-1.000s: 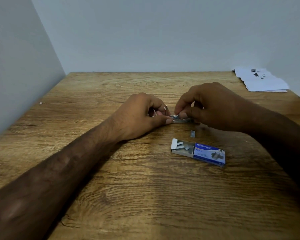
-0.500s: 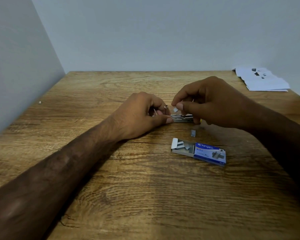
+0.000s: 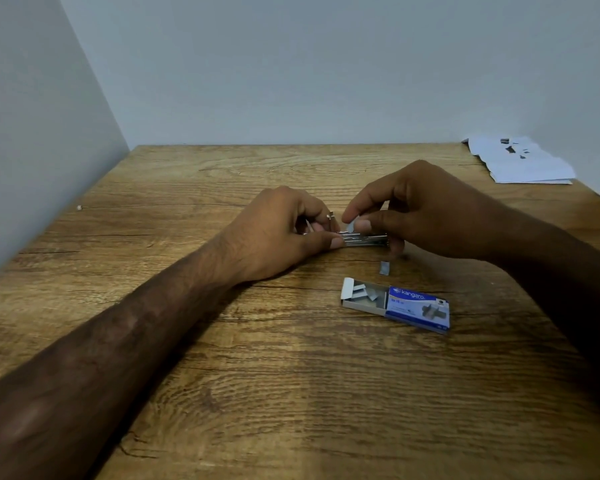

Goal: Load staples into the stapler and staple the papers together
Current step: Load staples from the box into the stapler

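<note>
The person's left hand (image 3: 284, 233) rests on the wooden table (image 3: 291, 393) near its middle, fingers curled round the left end of a small metal stapler (image 3: 364, 239), thumb pressed along its near side; the stapler lies low and lengthwise between the two hands, its silvery rails facing up; whether it touches the wood cannot be told. A thin metal part (image 3: 330, 216) stands up just beside the left fingers; what it is cannot be made out.

The right hand (image 3: 426, 209) hovers over the stapler's right half; its thumb and forefinger are drawn narrow and pinch a short strip of staples (image 3: 351, 226), tilted, just above the rails; the other fingers curl down behind the stapler's right end.

A second short strip, the loose staple strip (image 3: 384, 268), lies flat on the table just nearer than the stapler, apart from both hands. Nearer again sits a blue staple box (image 3: 418, 308) printed "kangaro"; its white inner tray (image 3: 347, 289) is slid out to the left, and a few broken staple pieces (image 3: 359, 291) lie in it at odd angles.

The papers (image 3: 527, 168) lie in a loose white stack at the table's far right corner, well apart from the hands, with small dark marks (image 3: 509, 149) on the top sheet. Pale walls (image 3: 291, 64) close the table at the back and the left.
</note>
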Available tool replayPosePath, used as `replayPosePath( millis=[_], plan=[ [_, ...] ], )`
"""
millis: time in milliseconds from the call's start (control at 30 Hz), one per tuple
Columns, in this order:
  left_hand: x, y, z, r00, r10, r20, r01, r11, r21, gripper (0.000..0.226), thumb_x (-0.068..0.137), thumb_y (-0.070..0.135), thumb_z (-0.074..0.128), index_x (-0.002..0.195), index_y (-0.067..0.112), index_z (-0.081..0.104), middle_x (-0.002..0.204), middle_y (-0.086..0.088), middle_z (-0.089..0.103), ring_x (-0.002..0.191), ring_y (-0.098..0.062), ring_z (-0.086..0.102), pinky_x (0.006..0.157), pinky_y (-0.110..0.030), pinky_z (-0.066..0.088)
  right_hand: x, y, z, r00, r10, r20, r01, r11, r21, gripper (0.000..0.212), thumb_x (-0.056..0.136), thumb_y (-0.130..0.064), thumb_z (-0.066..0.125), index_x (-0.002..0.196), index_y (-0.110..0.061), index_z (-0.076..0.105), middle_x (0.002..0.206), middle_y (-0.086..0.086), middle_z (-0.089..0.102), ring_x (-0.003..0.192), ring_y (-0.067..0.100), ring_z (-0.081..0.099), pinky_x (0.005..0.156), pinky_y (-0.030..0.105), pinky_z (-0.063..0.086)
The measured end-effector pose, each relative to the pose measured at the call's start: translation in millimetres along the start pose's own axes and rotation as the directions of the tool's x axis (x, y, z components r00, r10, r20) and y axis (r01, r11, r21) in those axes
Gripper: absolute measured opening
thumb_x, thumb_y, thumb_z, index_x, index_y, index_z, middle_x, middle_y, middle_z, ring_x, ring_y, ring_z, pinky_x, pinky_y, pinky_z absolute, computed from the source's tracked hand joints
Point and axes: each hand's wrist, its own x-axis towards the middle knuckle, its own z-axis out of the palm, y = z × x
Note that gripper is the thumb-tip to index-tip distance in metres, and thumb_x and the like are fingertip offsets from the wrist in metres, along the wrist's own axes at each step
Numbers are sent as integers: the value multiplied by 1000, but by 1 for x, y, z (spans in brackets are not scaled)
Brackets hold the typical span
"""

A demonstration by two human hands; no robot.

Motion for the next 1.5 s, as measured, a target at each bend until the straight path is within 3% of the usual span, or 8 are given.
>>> replayPosePath(
  millis=[200, 400, 533, 600, 833, 1033, 1333, 1500],
  plan=[
    [0, -1, 1, 1000, 6, -9, -6, 1000, -20, 12, 85, 40, 78, 89, 28, 78, 81, 12, 71, 77, -7, 65, 69, -36, 57, -1, -1, -1, 999, -1, 32, 2, 1000, -30, 22, 91, -13, 71, 100, -32, 77, 82, -13, 73, 53, 8, 71, 61, 18, 53],
    [0, -1, 1, 1000, 12, -5, -12, 999, -31, 11, 85, 39, 78, 87, 28, 77, 82, 11, 72, 77, -10, 67, 70, -41, 58, -2, -5, 0, 999, -33, 10, 34, 984, -175, 18, 92, -19, 69, 102, -33, 76, 90, -15, 67, 70, 5, 65, 71, 32, 50],
    [1, 0, 0, 1000, 20, 5, -20, 999, -43, 8, 85, 38, 78, 80, 37, 71, 86, 9, 74, 79, -12, 68, 72, -46, 57, -3, -8, 0, 1000, -14, -11, 12, 987, -160, 26, 90, -12, 69, 102, -33, 77, 84, -24, 65, 67, -8, 63, 65, 17, 39],
    [1, 0, 0, 1000, 23, 4, -23, 999, -47, 9, 85, 38, 78, 80, 38, 70, 86, 9, 74, 79, -12, 68, 73, -46, 57, -3, -8, 1, 1000, 8, -22, -11, 992, -124, 25, 89, -11, 71, 98, -33, 78, 78, -25, 67, 62, -12, 63, 65, 17, 41],
    [1, -3, 2, 1000, 15, -6, -16, 999, -37, 10, 84, 40, 78, 86, 30, 77, 82, 11, 71, 76, -10, 66, 71, -43, 57, -2, -2, 1, 993, 66, -95, -63, 998, 28, 18, 87, -12, 75, 90, -29, 78, 74, -19, 74, 47, 8, 69, 61, 26, 59],
    [0, -3, 2, 1000, 10, -12, -10, 999, -48, 10, 83, 35, 80, 88, 26, 79, 83, 10, 73, 76, -9, 67, 71, -42, 58, -1, 1, 3, 997, 73, -40, -74, 997, -21, 12, 85, -20, 78, 88, -32, 78, 78, -20, 73, 49, -2, 63, 52, 8, 44],
    [0, -2, 2, 1000, -4, -12, 4, 998, -59, 8, 84, 33, 80, 86, 26, 78, 87, 7, 74, 78, -11, 68, 72, -42, 58, -1, -3, 3, 999, 33, -32, -36, 992, -118, 14, 86, -18, 75, 90, -32, 79, 72, -19, 70, 60, -20, 58, 53, 0, 38],
    [-1, -2, 2, 1000, -6, -12, 5, 998, -56, 10, 84, 35, 80, 90, 27, 78, 85, 9, 72, 78, -9, 67, 71, -40, 58, -1, -7, 4, 999, 27, -16, -29, 988, -154, 16, 88, -18, 72, 93, -31, 78, 78, -18, 72, 61, -21, 58, 57, 10, 36]
  ],
)
